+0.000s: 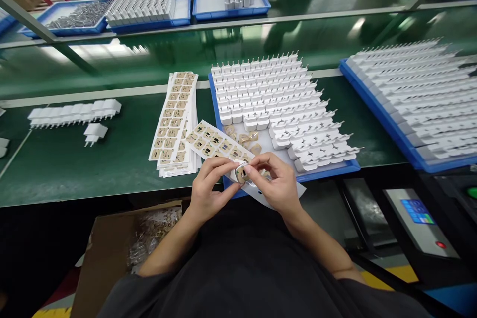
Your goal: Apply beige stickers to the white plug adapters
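Observation:
My left hand (210, 186) is closed on a small white plug charger (235, 174), holding it by its left side. A tan sticker (242, 174) with a dark slot mark lies against the charger's face. At the sticker's right edge, the thumb and fingers of my right hand (276, 181) are pinched together. Under both hands slants a sticker sheet (214, 141) with rows of tan stickers. It overlaps a blue tray (320, 175) filled with rows of white plug chargers (266, 89), pins up. Loose clear tan film pieces (249, 137) lie in the tray beside the sheet.
Stacked sticker sheets (173, 124) lie left of the tray. Farther left are a row of white chargers (74, 113) and a single charger (95, 132). Another full tray (421, 161) stands at right. Below the bench's edge is a cardboard box (108, 248) with scraps. Co-workers sit opposite.

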A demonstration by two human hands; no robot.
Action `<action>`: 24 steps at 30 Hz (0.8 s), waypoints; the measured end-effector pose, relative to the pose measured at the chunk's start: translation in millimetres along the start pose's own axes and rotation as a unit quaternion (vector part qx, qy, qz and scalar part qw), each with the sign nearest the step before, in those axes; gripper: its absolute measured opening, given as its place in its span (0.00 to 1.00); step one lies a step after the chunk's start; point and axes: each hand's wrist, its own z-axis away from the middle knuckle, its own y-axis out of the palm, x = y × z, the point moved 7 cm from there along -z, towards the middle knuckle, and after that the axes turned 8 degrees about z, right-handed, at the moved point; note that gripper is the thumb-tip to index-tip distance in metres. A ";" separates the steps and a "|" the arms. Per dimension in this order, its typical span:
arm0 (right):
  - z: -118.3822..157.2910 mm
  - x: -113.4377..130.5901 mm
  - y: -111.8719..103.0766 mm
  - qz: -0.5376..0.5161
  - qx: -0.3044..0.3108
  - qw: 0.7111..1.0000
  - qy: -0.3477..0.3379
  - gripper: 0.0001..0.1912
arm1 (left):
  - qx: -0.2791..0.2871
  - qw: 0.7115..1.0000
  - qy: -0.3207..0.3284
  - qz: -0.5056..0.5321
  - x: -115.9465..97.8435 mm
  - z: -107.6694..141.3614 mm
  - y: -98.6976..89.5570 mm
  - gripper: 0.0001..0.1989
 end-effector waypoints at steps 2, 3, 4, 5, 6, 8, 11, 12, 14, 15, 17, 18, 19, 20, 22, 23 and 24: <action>0.2 3.0 -0.1 0.045 -0.008 0.999 -0.024 0.03 | -0.006 1.000 0.002 -0.001 0.0 0.8 -0.4 0.17; 0.3 4.1 -0.8 0.069 -0.015 0.997 -0.036 0.03 | -0.012 1.000 0.003 0.001 0.5 1.7 -0.6 0.17; 0.3 4.1 -2.4 0.086 -0.028 0.995 -0.043 0.06 | -0.019 1.000 0.003 0.004 1.5 2.9 -0.7 0.18; 0.4 2.9 -4.8 0.091 -0.043 0.994 -0.041 0.11 | -0.028 1.000 0.002 0.011 2.8 4.3 -0.7 0.18; 0.4 0.3 -7.2 0.080 -0.054 0.995 -0.031 0.15 | -0.038 0.999 0.000 0.022 4.5 5.9 -0.8 0.19; 0.4 -5.7 -6.3 0.012 -0.036 0.999 -0.005 0.20 | -0.060 0.997 -0.004 0.050 8.2 9.0 -0.8 0.21; 2.3 -6.5 8.6 -0.091 0.073 0.993 0.002 0.19 | -0.077 0.994 -0.010 0.074 12.0 11.6 0.8 0.21; 3.2 -5.9 12.3 -0.113 0.095 0.989 0.001 0.19 | -0.078 0.994 -0.009 0.072 12.0 11.7 1.6 0.20; 3.5 -7.0 15.2 -0.153 0.098 0.983 0.007 0.14 | -0.079 0.995 -0.001 0.064 10.1 11.6 2.9 0.20; 2.9 -8.1 15.1 -0.175 0.086 0.981 0.010 0.10 | -0.080 0.995 0.006 0.062 8.4 11.3 3.3 0.21; 1.9 -10.5 16.2 -0.215 0.070 0.974 0.015 0.06 | -0.080 0.995 0.022 0.061 4.5 10.9 4.2 0.23; 1.5 -11.5 17.3 -0.227 0.066 0.971 0.018 0.05 | -0.080 0.995 0.029 0.058 2.6 10.6 4.7 0.23; 1.4 -12.4 18.6 -0.233 0.064 0.970 0.024 0.05 | -0.081 0.995 0.037 0.050 0.7 10.4 4.9 0.23; 1.5 -13.3 20.2 -0.237 0.063 0.969 0.031 0.04 | -0.083 0.995 0.047 0.040 -1.4 10.2 5.1 0.23; 2.1 -13.7 23.1 -0.248 0.063 0.966 0.041 0.05 | -0.085 0.994 0.067 0.015 -5.5 9.9 5.5 0.23; 2.4 -13.4 23.8 -0.254 0.060 0.964 0.042 0.05 | -0.085 0.993 0.079 0.005 -7.5 9.9 5.7 0.22; 2.7 -12.8 24.2 -0.259 0.057 0.963 0.042 0.04 | -0.086 0.992 0.090 -0.004 -9.4 10.1 5.7 0.22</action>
